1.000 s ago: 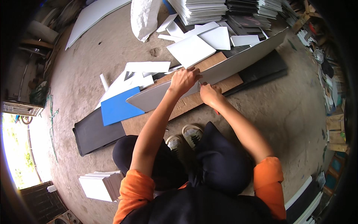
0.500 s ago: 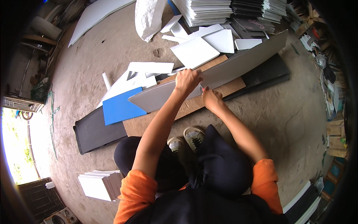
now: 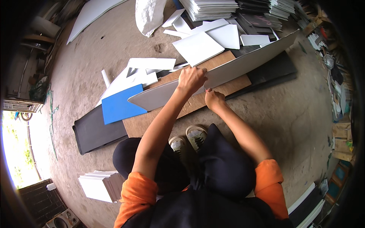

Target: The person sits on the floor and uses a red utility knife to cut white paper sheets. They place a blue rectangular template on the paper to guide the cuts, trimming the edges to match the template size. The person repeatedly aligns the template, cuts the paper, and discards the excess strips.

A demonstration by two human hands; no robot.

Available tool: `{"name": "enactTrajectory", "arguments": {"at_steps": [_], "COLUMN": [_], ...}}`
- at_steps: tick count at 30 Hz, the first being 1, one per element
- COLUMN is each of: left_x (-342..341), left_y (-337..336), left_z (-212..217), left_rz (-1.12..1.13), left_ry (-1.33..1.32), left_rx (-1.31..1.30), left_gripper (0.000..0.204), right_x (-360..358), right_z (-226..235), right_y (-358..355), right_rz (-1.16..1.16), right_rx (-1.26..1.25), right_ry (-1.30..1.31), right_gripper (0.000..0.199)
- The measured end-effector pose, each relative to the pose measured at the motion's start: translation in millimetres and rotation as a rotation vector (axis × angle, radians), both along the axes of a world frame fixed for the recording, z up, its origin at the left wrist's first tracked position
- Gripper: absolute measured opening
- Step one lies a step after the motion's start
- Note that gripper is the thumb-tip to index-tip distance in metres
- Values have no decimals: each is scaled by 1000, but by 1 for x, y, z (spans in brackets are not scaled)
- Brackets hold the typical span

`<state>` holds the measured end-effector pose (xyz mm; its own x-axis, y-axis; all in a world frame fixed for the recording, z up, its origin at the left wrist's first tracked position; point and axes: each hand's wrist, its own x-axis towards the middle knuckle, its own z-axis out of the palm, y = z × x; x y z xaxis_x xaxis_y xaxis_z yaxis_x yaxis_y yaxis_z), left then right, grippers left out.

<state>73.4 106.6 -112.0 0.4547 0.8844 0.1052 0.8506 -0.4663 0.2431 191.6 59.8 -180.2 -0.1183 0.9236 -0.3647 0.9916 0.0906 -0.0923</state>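
A long, thin grey sheet (image 3: 167,94) stands tilted up on one edge over a brown wooden board (image 3: 197,102). My left hand (image 3: 192,80) is closed on it near the middle of its length, fingers wrapped over the upper edge. Just right of and nearer than that, my right hand (image 3: 215,100) is closed in a fist against the sheet's face. A thin, pointed sliver of a small tool shows above its thumb, probably a blade; the fist hides the rest. Left of the sheet, a blue panel (image 3: 121,104) lies partly under its end.
Black sheets (image 3: 100,127) lie beneath the board. White offcuts (image 3: 197,47) are scattered beyond it, before tall stacks of white sheets (image 3: 211,8). A white sack (image 3: 148,17) stands far back. Another white stack (image 3: 100,186) sits by my left knee.
The grey sheet leans more upright, so its face looks narrower. Both hands keep their hold at nearly the same spot. The whole view has shifted slightly.
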Motion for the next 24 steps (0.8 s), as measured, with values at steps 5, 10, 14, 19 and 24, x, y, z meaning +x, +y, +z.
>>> {"name": "enactTrajectory", "arguments": {"at_steps": [5,10,14,19,24], "left_x": [-3,1,-1,0,2], "left_y": [1,0,3,-3,-1], "left_z": [-1,4,0,-5,-9], "left_rz": [-18,-36,-49,12,51], "left_ry": [-6,24,5,40,38], "left_rx": [28,-20,17,36,92], "left_gripper": [20,21,21,25,25], "right_x": [0,-2,1,3,10], "right_z": [-18,-44,-61,-71,-76], "right_y": [-1,0,-9,-19,-33], "right_rz": [-8,-61,-33,-45,-28], "right_rx": [48,127,255,308,359], "right_ry": [97,71,127,170,192], "right_gripper": [19,19,21,21,20]}}
